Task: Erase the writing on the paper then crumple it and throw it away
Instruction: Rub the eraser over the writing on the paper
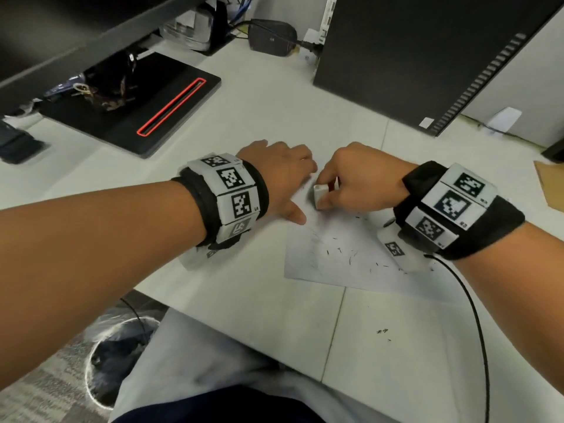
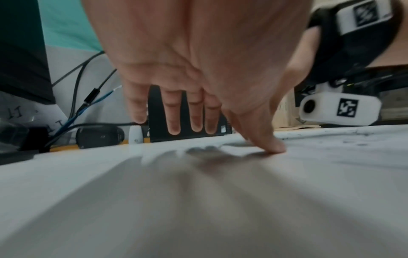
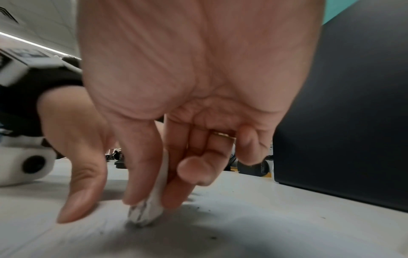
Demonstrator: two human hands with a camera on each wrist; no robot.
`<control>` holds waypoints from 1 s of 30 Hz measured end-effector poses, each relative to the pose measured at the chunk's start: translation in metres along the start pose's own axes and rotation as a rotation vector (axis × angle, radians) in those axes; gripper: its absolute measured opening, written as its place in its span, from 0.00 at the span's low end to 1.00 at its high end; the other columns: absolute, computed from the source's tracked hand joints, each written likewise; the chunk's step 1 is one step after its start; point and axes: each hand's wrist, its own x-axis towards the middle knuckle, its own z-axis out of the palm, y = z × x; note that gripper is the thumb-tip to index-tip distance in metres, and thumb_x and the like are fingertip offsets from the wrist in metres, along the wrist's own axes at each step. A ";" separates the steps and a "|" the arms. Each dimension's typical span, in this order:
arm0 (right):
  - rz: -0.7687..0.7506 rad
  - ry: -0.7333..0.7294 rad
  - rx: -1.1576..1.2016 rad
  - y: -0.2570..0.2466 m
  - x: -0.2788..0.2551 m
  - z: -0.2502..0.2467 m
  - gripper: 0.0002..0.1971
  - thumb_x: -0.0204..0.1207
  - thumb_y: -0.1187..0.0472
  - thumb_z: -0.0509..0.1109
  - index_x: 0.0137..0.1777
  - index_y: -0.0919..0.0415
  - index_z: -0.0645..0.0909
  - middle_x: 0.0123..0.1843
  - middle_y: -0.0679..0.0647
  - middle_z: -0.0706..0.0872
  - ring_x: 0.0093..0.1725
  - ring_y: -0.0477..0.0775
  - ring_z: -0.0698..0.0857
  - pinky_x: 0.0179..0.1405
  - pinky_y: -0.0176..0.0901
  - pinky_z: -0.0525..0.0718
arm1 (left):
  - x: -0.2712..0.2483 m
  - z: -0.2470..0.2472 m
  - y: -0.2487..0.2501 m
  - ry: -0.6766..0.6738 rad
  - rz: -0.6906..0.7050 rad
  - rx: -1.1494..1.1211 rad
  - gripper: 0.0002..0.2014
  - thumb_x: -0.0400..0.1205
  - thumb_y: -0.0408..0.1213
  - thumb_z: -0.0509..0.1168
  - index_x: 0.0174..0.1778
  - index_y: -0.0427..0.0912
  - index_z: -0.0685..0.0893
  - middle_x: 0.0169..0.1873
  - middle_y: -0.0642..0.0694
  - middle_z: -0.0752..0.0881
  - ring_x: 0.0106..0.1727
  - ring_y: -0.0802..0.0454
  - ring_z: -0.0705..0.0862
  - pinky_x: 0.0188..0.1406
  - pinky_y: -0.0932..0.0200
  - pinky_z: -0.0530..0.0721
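Note:
A white sheet of paper (image 1: 338, 257) lies on the desk, with faint grey smudges and dark eraser crumbs on it. My right hand (image 1: 357, 181) pinches a white eraser (image 1: 321, 195) between thumb and fingers; in the right wrist view the eraser (image 3: 148, 209) has a grey-stained tip pressed on the paper (image 3: 220, 232). My left hand (image 1: 280, 178) lies flat with straight fingers at the sheet's far left corner, its thumb (image 2: 269, 144) pressing down on the paper (image 2: 331, 157).
A black computer tower (image 1: 427, 56) stands at the back right. A black monitor base (image 1: 146, 111) with a red-edged slot sits at the back left, a power brick (image 1: 271, 36) behind it. A bin (image 1: 119, 358) stands on the floor below the desk edge.

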 end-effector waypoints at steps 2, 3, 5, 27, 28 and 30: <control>0.011 0.009 0.010 0.001 0.004 0.000 0.09 0.76 0.48 0.76 0.46 0.53 0.93 0.37 0.51 0.92 0.39 0.53 0.89 0.47 0.54 0.91 | -0.003 0.000 0.003 0.006 0.021 0.003 0.35 0.77 0.66 0.64 0.78 0.54 0.69 0.79 0.56 0.66 0.76 0.48 0.69 0.74 0.42 0.65; 0.019 0.009 0.018 0.001 0.005 -0.001 0.09 0.75 0.48 0.77 0.47 0.52 0.93 0.37 0.49 0.92 0.39 0.51 0.89 0.47 0.52 0.91 | -0.005 0.002 0.003 -0.052 0.013 -0.004 0.37 0.77 0.67 0.62 0.80 0.56 0.66 0.82 0.56 0.63 0.79 0.48 0.66 0.76 0.39 0.62; 0.029 0.015 0.027 0.001 0.008 -0.004 0.08 0.75 0.48 0.77 0.47 0.50 0.94 0.37 0.48 0.93 0.39 0.51 0.89 0.46 0.53 0.92 | -0.006 0.006 0.001 -0.180 -0.009 -0.014 0.46 0.75 0.72 0.60 0.85 0.56 0.54 0.85 0.56 0.51 0.85 0.48 0.55 0.79 0.34 0.56; -0.017 0.126 -0.053 -0.010 0.007 0.005 0.10 0.79 0.52 0.71 0.46 0.54 0.93 0.39 0.55 0.92 0.40 0.58 0.88 0.45 0.57 0.91 | -0.004 0.017 -0.005 -0.227 -0.013 -0.071 0.53 0.68 0.78 0.59 0.86 0.61 0.45 0.85 0.58 0.40 0.86 0.50 0.45 0.79 0.27 0.47; -0.055 0.098 -0.071 -0.016 -0.001 0.010 0.11 0.79 0.52 0.70 0.46 0.54 0.92 0.38 0.54 0.91 0.39 0.56 0.88 0.44 0.56 0.90 | -0.003 0.018 -0.006 -0.226 -0.012 -0.084 0.54 0.67 0.79 0.60 0.85 0.62 0.45 0.85 0.59 0.40 0.86 0.50 0.45 0.79 0.27 0.47; -0.142 0.015 -0.050 -0.024 -0.018 0.017 0.10 0.80 0.52 0.71 0.44 0.53 0.92 0.35 0.51 0.89 0.35 0.50 0.85 0.40 0.48 0.86 | -0.002 0.019 -0.007 -0.234 -0.016 -0.097 0.56 0.66 0.79 0.60 0.85 0.62 0.43 0.85 0.59 0.39 0.86 0.51 0.44 0.79 0.29 0.45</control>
